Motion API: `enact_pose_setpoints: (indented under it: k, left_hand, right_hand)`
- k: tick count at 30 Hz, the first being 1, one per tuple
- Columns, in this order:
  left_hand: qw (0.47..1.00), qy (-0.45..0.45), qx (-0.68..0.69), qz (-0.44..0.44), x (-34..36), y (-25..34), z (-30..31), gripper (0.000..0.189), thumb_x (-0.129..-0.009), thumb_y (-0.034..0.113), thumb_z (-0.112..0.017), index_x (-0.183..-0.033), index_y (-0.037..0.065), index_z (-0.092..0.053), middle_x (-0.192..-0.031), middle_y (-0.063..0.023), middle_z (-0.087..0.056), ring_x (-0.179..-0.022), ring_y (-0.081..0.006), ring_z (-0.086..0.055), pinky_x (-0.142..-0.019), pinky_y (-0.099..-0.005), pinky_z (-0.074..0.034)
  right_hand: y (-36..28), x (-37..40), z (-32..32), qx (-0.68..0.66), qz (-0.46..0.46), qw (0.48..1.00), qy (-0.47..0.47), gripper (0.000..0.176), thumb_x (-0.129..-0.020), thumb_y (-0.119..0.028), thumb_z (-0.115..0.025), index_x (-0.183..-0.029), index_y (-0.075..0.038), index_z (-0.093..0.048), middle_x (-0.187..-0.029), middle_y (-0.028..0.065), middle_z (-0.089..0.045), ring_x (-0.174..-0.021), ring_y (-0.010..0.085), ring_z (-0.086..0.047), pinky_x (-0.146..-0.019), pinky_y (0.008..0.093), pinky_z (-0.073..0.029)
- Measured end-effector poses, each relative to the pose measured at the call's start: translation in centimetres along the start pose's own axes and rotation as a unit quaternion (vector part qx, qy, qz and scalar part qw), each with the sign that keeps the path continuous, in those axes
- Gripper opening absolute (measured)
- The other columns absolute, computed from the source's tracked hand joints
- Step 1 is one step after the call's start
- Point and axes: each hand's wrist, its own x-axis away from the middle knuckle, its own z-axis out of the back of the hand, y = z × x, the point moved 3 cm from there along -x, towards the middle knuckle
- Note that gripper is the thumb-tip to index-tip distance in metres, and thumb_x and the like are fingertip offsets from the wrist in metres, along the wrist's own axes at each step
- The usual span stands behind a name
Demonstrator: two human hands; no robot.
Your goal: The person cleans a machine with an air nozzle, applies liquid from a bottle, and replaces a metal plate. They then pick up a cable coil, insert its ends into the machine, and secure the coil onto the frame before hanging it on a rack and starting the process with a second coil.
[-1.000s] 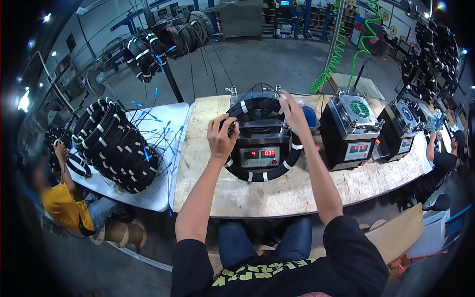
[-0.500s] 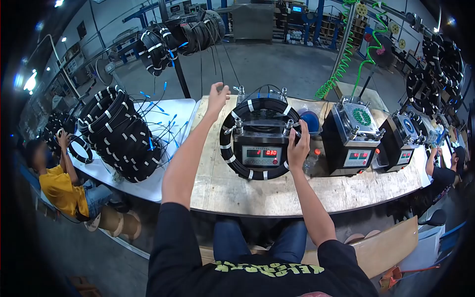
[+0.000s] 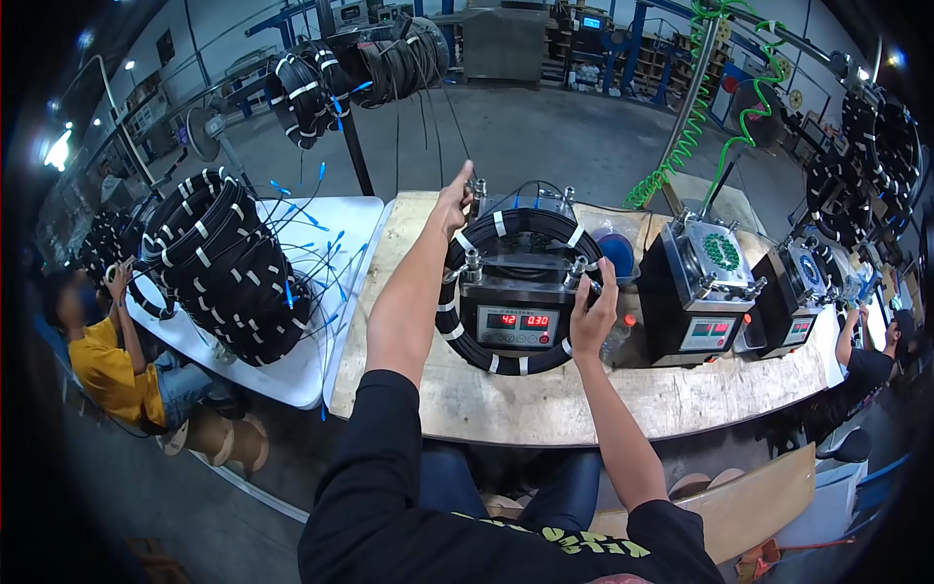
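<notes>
A coil of black cable [image 3: 455, 326] with white ties hangs around the front of a metal-topped machine [image 3: 493, 281] with a red-lit display [image 3: 520, 320]. My left hand [image 3: 453, 202] is closed at the back left clamp knob [image 3: 477, 191], its fingers partly hidden. By the front right clamp knob [image 3: 580, 265], my right hand [image 3: 593, 316] has its thumb and fingers apart, the thumb close under the knob and the fingertips at the coil's right edge. Another clamp knob [image 3: 471, 261] stands at the front left.
Stacked black cable coils [image 3: 219, 263] with blue-tipped ends stand on a white table [image 3: 355, 219] at left. Two similar machines [image 3: 681, 292] [image 3: 786, 292] and a blue bowl [image 3: 615, 251] are at right. People sit at both sides, one in a yellow shirt [image 3: 112, 365].
My left hand has moved right and closed at the back left clamp knob. My right hand stays beside the front right knob. The display's left number changed from 2 to 42.
</notes>
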Motion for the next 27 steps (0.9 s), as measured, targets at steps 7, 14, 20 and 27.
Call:
enact_pose_setpoints:
  k: [7, 14, 20, 27]
  left_hand:
    - [0.995, -0.078, -0.012, -0.06, -1.8, -1.0, 1.0, 0.024, -0.098, 0.038, -0.062, -0.086, 0.018, -0.06, -0.078, 0.009, -0.062, -0.072, -0.0075, -0.051, -0.083, -0.044, -0.044]
    - [0.997, 0.002, 0.04, -0.071, -1.0, -1.0, 1.3, 0.027, -0.1, 0.022, -0.065, -0.126, 0.016, -0.066, -0.098, 0.0065, -0.071, -0.086, -0.0073, -0.057, -0.088, -0.0502, -0.04]
    - [0.986, -0.07, -0.112, -0.102, 0.0, 0.0, -2.1, 0.041, -0.106, 0.042, -0.056, -0.122, 0.007, -0.071, -0.094, -0.0048, -0.076, -0.076, -0.0149, -0.065, -0.064, -0.0326, -0.05]
    - [0.957, -0.218, -0.189, -0.027, 3.2, 0.4, -2.6, 0.077, -0.106, 0.067, -0.029, -0.136, 0.007, -0.066, -0.12, -0.012, -0.073, -0.102, -0.025, -0.07, -0.091, -0.0408, -0.057]
  right_hand:
    - [0.0, 0.1, -0.1, -0.008, -0.012, 1.0, -0.001, 0.039, -0.102, -0.016, -0.062, -0.138, -0.001, -0.056, -0.14, 0.0209, -0.06, -0.126, 0.0399, -0.06, -0.104, 0.0441, -0.048]
    - [0.1, 0.1, -0.1, -0.007, -0.011, 1.0, -0.004, 0.04, -0.102, -0.016, -0.062, -0.138, -0.001, -0.056, -0.141, 0.0211, -0.06, -0.126, 0.0399, -0.06, -0.103, 0.0441, -0.048]
    - [0.3, 0.2, -0.2, 0.007, -0.007, 1.0, 0.002, 0.04, -0.101, -0.016, -0.063, -0.138, 0.0, -0.056, -0.14, 0.0213, -0.061, -0.125, 0.0401, -0.061, -0.103, 0.0442, -0.049]
    - [0.3, 0.2, 0.0, 0.004, 0.0, 1.0, 0.002, 0.04, -0.101, -0.016, -0.063, -0.137, -0.001, -0.057, -0.139, 0.0217, -0.061, -0.125, 0.0396, -0.061, -0.102, 0.044, -0.049]
